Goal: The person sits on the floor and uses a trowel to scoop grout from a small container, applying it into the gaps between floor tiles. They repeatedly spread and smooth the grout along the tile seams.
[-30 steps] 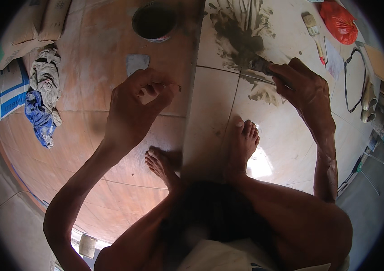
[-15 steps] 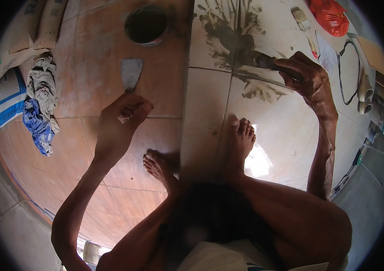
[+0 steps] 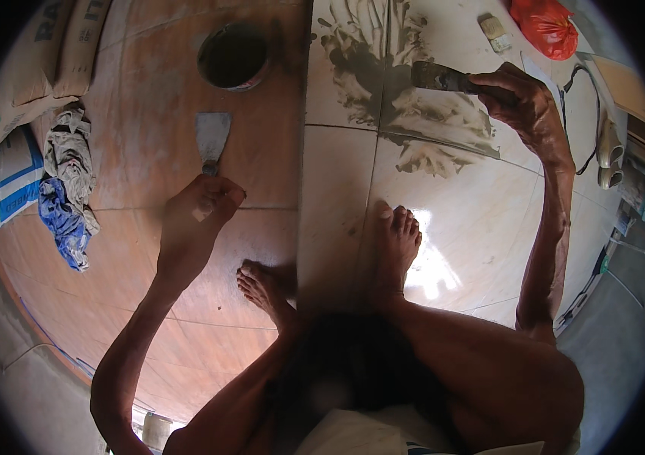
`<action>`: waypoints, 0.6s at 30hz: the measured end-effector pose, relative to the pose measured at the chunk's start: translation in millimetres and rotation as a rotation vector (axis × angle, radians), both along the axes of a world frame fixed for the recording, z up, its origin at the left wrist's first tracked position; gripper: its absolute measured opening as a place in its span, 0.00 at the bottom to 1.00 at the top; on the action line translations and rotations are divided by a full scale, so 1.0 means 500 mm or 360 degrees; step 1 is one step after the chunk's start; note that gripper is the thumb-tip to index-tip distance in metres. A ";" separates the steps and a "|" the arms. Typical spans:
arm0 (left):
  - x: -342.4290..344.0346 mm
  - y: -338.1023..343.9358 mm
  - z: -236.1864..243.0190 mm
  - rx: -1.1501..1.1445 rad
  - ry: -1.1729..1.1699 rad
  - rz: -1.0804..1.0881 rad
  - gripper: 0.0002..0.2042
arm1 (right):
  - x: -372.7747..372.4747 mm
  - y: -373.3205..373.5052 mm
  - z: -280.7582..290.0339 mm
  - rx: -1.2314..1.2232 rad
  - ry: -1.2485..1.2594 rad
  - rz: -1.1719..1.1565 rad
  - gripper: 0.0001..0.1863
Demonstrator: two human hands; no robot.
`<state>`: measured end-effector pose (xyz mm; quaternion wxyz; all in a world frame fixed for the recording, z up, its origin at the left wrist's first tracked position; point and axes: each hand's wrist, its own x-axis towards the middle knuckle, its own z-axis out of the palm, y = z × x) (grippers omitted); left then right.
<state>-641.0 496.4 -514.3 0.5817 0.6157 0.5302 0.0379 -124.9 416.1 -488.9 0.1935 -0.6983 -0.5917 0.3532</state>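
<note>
My right hand grips a putty knife, its blade dark with wet grey-brown paste. Beneath and beside that blade, the paste is smeared in fan-shaped streaks over pale floor tiles and the joints between them. My left hand is closed around the handle of a second, wider putty knife, whose blade points away from me above the brown tiles. Beyond this blade stands a round, dark bucket; shadow hides how full it is.
A paintbrush and a red plastic bag lie at the far right, near a dark cord loop. On the left are paper sacks, a blue-white sack and crumpled cloth. My bare feet stand on both tile colours.
My right hand has moved the putty knife away and to the right, uncovering more smeared paste near the joint crossing. My left hand keeps its hold. The whole view has shifted slightly.
</note>
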 end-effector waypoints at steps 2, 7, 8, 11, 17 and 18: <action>-0.003 -0.004 -0.005 -0.0011 -0.0008 0.0005 0.09 | -0.037 0.020 -0.013 -0.0047 0.0179 0.0101 0.21; 0.010 -0.007 -0.007 -0.0014 -0.0045 0.0001 0.09 | -0.013 0.035 0.008 -0.0043 0.0077 0.0068 0.20; 0.011 -0.007 -0.009 -0.0017 -0.0033 -0.0017 0.09 | -0.005 0.041 0.009 -0.0064 0.0039 0.0075 0.20; 0.004 -0.006 -0.013 -0.0010 0.0012 -0.0045 0.09 | -0.021 0.064 0.006 -0.0049 -0.0144 0.0224 0.19; 0.012 -0.002 -0.025 -0.0031 -0.0028 -0.0083 0.09 | -0.163 0.105 0.001 0.0462 -0.0676 0.0338 0.14; 0.018 -0.001 -0.023 -0.0018 -0.0019 -0.0092 0.09 | -0.173 0.102 -0.019 0.0571 -0.0797 0.0392 0.14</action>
